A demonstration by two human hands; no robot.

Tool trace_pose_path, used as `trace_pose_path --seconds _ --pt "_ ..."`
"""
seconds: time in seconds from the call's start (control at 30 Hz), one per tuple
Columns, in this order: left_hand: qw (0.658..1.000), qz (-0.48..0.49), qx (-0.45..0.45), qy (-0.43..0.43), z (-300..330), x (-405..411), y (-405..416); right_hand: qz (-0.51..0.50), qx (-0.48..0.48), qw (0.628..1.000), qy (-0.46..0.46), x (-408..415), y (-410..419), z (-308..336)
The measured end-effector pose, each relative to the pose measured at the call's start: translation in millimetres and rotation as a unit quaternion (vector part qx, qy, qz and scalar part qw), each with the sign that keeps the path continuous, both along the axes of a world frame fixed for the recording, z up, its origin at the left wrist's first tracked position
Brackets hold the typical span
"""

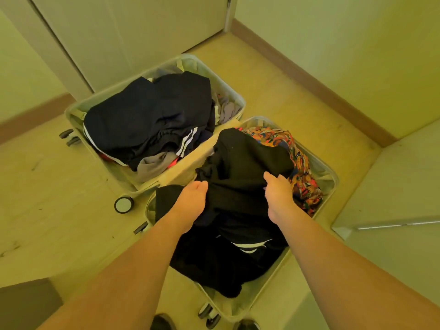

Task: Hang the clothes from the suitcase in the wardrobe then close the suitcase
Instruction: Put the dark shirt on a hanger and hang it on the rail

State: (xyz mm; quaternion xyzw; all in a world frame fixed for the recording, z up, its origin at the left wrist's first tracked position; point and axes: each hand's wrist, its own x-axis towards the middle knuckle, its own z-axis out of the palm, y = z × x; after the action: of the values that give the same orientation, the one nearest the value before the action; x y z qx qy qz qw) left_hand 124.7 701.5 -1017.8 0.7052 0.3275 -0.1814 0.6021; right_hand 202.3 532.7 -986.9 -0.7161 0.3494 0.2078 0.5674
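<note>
A light-coloured suitcase [331, 184] lies wide open on the floor, both halves full of clothes. In the near half a black garment [245, 160] lies on top of other dark clothes. My left hand [190, 203] grips its left side, fingers tucked under the fabric. My right hand [278, 194] holds its right side, fingers curled into the cloth. A colourful patterned garment [302, 172] lies under it at the right. The far half [78, 108] holds dark clothes with white stripes [147, 120] and grey pieces.
A pale door [133, 32] stands behind the suitcase, walls with a brown skirting board [309, 77] run to the right. A light furniture edge [392, 225] is at the right. The suitcase wheels [123, 204] stick out on the wooden floor. My shoes [164, 322] show at the bottom.
</note>
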Motion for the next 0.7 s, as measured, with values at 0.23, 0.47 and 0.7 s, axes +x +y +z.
trace_pose_path --seconds 0.23,0.47,0.7 --pt "0.994 0.015 -0.091 0.058 133.4 -18.4 3.0 -0.087 0.24 0.954 -0.161 -15.5 10.3 153.8" --pt "0.999 -0.002 -0.031 0.04 218.1 -57.4 27.3 -0.105 0.299 0.925 -0.211 -48.4 15.0 291.6" --pt "0.955 0.224 -0.193 -0.034 285.6 -88.0 52.1 -0.053 0.35 0.897 -0.266 -76.4 17.6 380.2"
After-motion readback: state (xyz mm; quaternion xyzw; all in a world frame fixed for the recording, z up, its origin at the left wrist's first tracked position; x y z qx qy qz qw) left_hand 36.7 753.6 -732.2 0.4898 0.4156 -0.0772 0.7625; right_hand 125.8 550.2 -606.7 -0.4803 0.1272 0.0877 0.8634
